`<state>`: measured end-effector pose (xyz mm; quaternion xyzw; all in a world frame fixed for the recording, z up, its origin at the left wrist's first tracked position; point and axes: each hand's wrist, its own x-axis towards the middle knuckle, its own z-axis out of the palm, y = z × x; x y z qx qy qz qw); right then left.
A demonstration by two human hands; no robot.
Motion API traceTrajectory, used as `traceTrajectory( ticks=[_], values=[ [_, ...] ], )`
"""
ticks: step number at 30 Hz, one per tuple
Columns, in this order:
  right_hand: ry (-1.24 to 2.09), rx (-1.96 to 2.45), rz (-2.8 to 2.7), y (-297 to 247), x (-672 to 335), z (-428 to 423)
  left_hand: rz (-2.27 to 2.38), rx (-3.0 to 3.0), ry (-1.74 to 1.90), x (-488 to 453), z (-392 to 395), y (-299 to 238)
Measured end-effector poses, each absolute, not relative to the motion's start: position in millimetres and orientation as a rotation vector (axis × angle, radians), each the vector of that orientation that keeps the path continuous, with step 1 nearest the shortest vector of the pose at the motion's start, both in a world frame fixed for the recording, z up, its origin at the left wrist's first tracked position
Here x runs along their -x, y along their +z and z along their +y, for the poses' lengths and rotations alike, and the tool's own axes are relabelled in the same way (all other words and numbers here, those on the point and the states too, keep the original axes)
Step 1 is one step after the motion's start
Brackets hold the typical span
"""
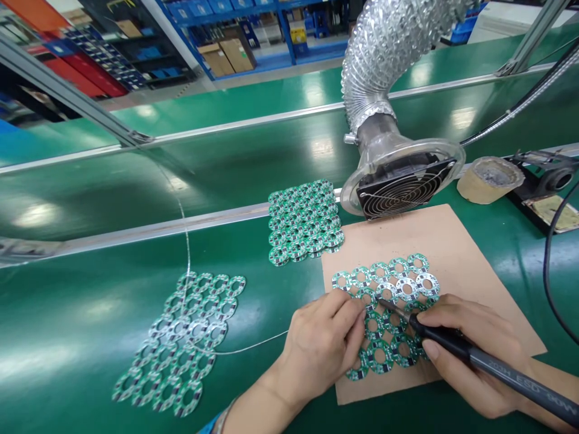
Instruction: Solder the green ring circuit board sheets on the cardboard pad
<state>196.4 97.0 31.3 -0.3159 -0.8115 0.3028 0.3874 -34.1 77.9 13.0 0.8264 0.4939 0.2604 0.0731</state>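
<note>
My right hand (474,349) grips a black soldering iron (452,343) like a pen. Its tip rests at a panel of ring-shaped green circuit boards (380,355) lying on a cardboard sheet (493,313). Close to that tip, my left hand (323,337) has its fingers pinched over the panel's left side. A thin solder wire (253,348) runs into this hand from the left; the end between the fingertips is hidden. Part of the panel lies beneath both hands.
Further circuit board panels lie at left (181,331), under the wire, and in a stack (305,223) behind. A fume extractor (402,175) with a foil duct (384,54) hangs over the cardboard's far edge. At right are a round tan container (491,179) and an iron stand (552,187).
</note>
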Motion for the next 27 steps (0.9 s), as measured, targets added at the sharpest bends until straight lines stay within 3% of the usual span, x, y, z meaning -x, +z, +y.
traceTrajectory(
  ticks=[27],
  values=[
    [0.681, 0.801, -2.084, 35.1, -189.5, 101.6, 1.502, -2.514, 0.737, 30.9, 79.7, 9.9]
  ],
)
